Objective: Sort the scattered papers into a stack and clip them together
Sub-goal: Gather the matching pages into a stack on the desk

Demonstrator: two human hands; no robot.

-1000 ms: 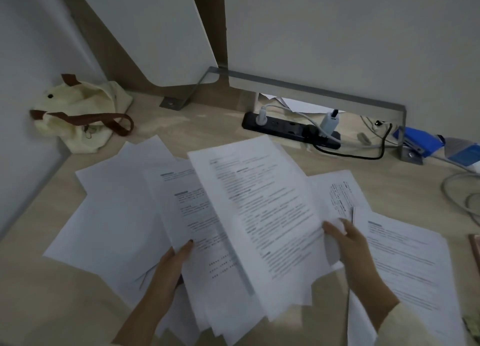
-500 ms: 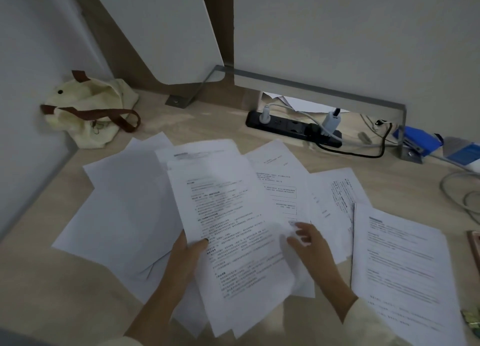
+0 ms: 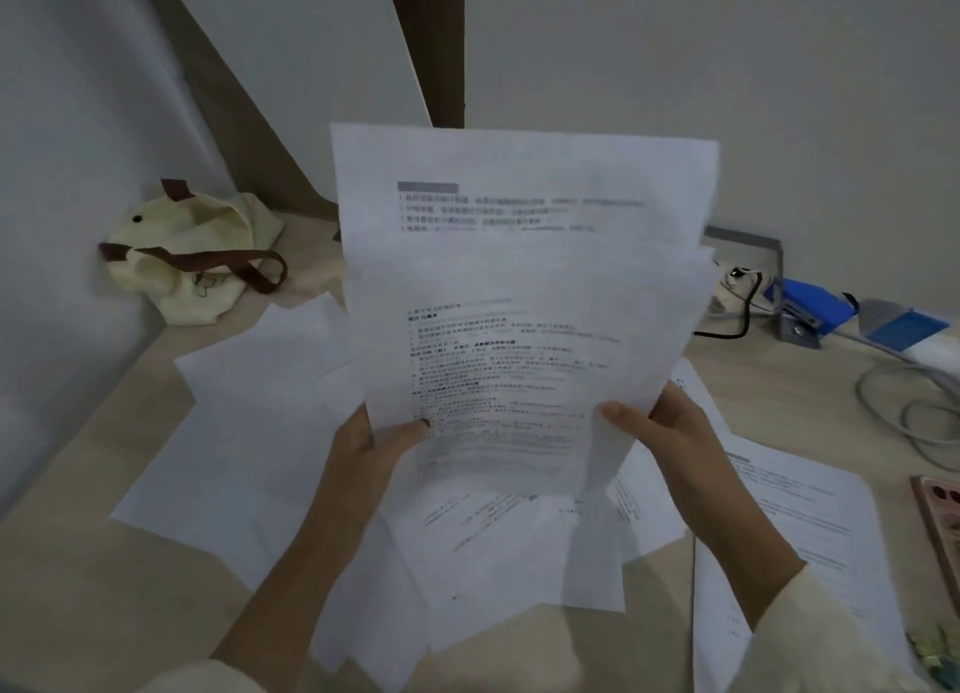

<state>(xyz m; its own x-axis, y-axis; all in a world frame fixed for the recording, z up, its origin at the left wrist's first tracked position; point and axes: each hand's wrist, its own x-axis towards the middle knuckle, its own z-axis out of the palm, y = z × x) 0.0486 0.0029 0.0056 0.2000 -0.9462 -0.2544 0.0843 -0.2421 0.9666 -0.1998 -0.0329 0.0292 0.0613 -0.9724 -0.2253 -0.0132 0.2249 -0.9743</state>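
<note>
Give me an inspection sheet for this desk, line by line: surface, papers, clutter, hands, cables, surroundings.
Surface: light wood desk, mostly covered by papers.
Job's things: held sheets upright above the desk, edges uneven; loose papers spread flat on the desk; no clip seen.
Clutter: cream bag in the left corner; blue object at the back right; brown object cut off by the right edge.
Hands: left hand and right hand each grip the held sheets near the bottom, thumbs in front.
Cables: black cable and grey cable at the desk's right.
Surroundings: pale wall behind; metal bracket at its foot.
</note>
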